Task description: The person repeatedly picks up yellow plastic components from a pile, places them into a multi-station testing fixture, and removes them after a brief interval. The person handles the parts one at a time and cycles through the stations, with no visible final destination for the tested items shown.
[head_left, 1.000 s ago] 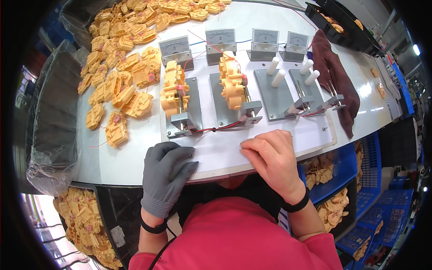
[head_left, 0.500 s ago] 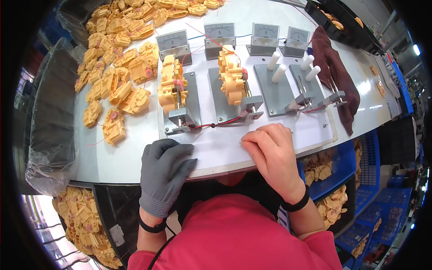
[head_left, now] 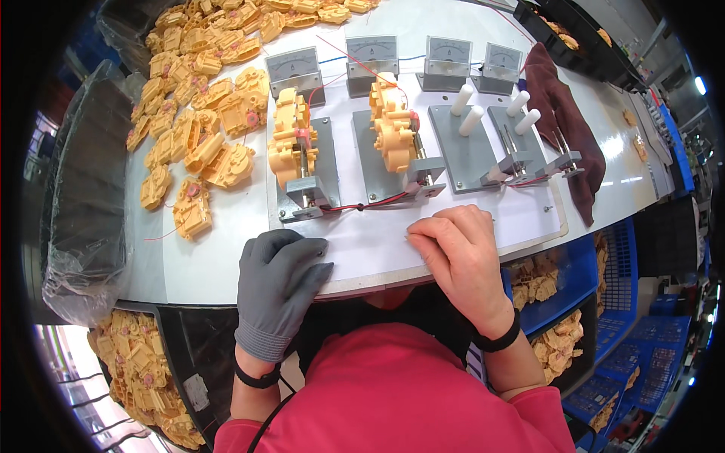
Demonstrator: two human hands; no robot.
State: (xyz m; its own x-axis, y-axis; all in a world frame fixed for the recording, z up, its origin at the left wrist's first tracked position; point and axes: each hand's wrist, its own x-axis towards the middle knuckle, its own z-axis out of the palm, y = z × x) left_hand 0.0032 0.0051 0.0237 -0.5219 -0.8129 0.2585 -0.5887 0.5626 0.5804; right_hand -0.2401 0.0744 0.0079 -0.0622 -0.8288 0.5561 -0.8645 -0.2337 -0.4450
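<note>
Shows a grey-gloved left hand (head_left: 273,275), thumb and forefinger apart, and a bare right hand (head_left: 468,253), fingertips close together, cannot tell whether touching, near the front edge of a white tabletop (head_left: 174,275). Just beyond, shows two moulded yellow plastic housings (head_left: 284,161) mounted on grey rectangular stands (head_left: 329,155). Best to avoid brushing the thin red-and-black wires (head_left: 390,200) or jogging either housing.
</note>
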